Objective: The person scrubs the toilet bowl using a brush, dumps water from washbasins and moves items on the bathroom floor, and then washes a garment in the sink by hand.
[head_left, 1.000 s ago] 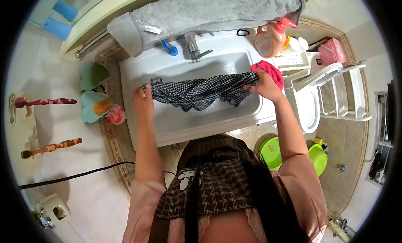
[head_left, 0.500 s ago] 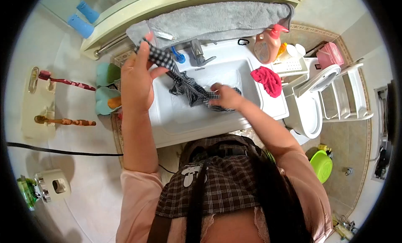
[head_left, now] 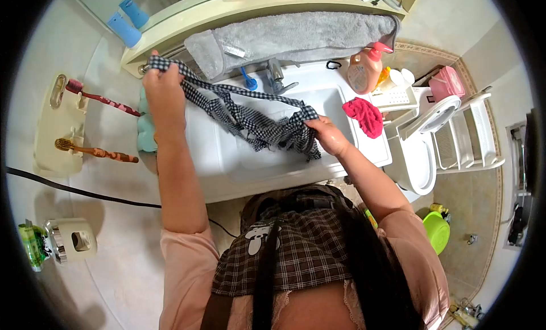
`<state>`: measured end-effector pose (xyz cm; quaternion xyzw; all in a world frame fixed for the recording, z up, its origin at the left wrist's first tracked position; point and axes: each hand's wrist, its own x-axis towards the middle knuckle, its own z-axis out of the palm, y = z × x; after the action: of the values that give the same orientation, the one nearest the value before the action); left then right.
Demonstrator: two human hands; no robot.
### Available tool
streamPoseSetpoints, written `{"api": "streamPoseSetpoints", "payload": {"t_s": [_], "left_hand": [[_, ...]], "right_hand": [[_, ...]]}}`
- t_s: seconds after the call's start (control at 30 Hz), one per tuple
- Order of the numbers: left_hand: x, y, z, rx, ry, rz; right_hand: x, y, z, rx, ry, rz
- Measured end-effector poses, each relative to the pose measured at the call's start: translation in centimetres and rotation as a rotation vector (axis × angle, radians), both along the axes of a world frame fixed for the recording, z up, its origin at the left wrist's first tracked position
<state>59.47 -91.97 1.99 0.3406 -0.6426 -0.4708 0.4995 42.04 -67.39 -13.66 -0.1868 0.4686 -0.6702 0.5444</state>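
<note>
A black-and-white checked cloth [head_left: 267, 131] with long narrow bands is stretched between my two hands over the white sink [head_left: 244, 185]. My left hand [head_left: 165, 94], raised at the sink's left side by the towel rail, is closed round one end of it. At the right part of the basin, my right hand [head_left: 331, 137] pinches the bunched other end. Between them the cloth sags in loose folds above the basin. Just behind it stands the metal faucet [head_left: 275, 74], with a small blue object [head_left: 249, 82] to its left.
A grey towel [head_left: 301, 37] hangs behind the sink. Right of the basin lie a crumpled red cloth [head_left: 365, 116] and a pink pump bottle [head_left: 362, 71]. The toilet [head_left: 421, 162] stands farther right. Toothbrushes [head_left: 108, 104] stick out from the left wall holder.
My left hand has moved left, pulling its end of the cloth along. My right hand has shifted slightly right and grips a bunched part. The cloth has spread out and lifted.
</note>
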Motion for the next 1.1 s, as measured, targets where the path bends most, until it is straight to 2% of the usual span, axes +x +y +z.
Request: {"api": "streamPoseSetpoints", "payload": {"t_s": [0.07, 0.13, 0.23, 0.27, 0.37, 0.43, 0.5, 0.53, 0.6, 0.67, 0.7, 0.77, 0.8, 0.83, 0.87, 0.9, 0.97, 1.0, 1.07, 1.1], "left_hand": [[0.3, -0.4, -1.8, 0.001, -0.089, 0.025], [0.5, -0.6, -2.9, -0.082, -0.2, 0.1], [1.0, -1.7, -5.1, -0.145, -0.063, 0.108], [1.1, -1.9, -5.3, -0.144, -0.133, 0.17], [2.0, -3.2, -6.2, -0.231, -0.165, 0.187], [2.3, -3.6, -6.7, -0.223, -0.176, 0.202], [2.6, -4.1, -7.5, -0.418, -0.396, 0.266], [2.4, -4.3, -8.6, -0.416, -0.397, 0.266], [2.0, -4.9, -11.1, -0.35, -0.492, 0.127], [1.5, -1.6, -10.7, -0.233, -0.685, -0.262], [1.3, -1.5, -13.3, -0.091, -0.844, -0.448], [0.3, 2.3, -13.0, -0.031, -1.108, -0.792], [-0.5, 4.2, -12.3, -0.047, -1.079, -0.971], [-1.0, 5.7, -13.7, -0.086, -0.89, -1.067], [-1.8, 7.7, -13.3, -0.066, -0.667, -1.088], [-2.6, 8.8, -13.2, 0.012, -0.666, -1.108], [-4.0, 10.0, -15.1, -0.131, -0.508, -1.022], [-4.1, 9.8, -15.9, -0.132, -0.507, -1.02], [-4.5, 9.5, -16.5, 0.144, -0.705, -1.039], [-4.5, 9.0, -17.0, 0.142, -0.706, -1.039]], "right_hand": [[-0.3, 0.3, 0.8, 0.007, 0.028, -0.021], [-0.1, 0.6, 2.2, -0.115, 0.121, -0.014], [-0.2, 1.4, 2.5, -0.11, 0.215, -0.013], [-0.3, 1.6, 2.5, -0.103, 0.278, -0.026], [-0.3, 1.8, 2.6, -0.229, 0.227, -0.064], [-0.2, 2.1, 2.6, -0.223, 0.179, -0.069], [-0.1, 2.3, 2.4, -0.215, 0.079, -0.077], [0.0, 2.3, 2.5, -0.213, 0.079, -0.076], [0.2, 2.2, 2.8, -0.237, -0.056, -0.081], [0.3, 1.8, 2.8, -0.236, -0.069, -0.085], [0.3, 1.6, 2.7, -0.235, -0.083, -0.092], [0.6, 0.8, 3.4, -0.23, -0.044, -0.081], [0.8, 0.3, 4.1, -0.237, -0.021, -0.06], [0.9, -0.1, 4.8, -0.244, 0.002, -0.041], [1.0, -0.5, 5.3, -0.23, 0.0, -0.013], [1.0, -0.7, 5.6, -0.227, -0.002, -0.013], [0.7, -1.5, 6.4, -0.175, 0.165, -0.038], [0.6, -1.6, 7.4, -0.192, 0.194, -0.067], [-1.0, -1.6, 9.0, -0.188, 0.32, -0.114], [-1.7, -1.6, 10.3, -0.192, 0.38, -0.139]]}}
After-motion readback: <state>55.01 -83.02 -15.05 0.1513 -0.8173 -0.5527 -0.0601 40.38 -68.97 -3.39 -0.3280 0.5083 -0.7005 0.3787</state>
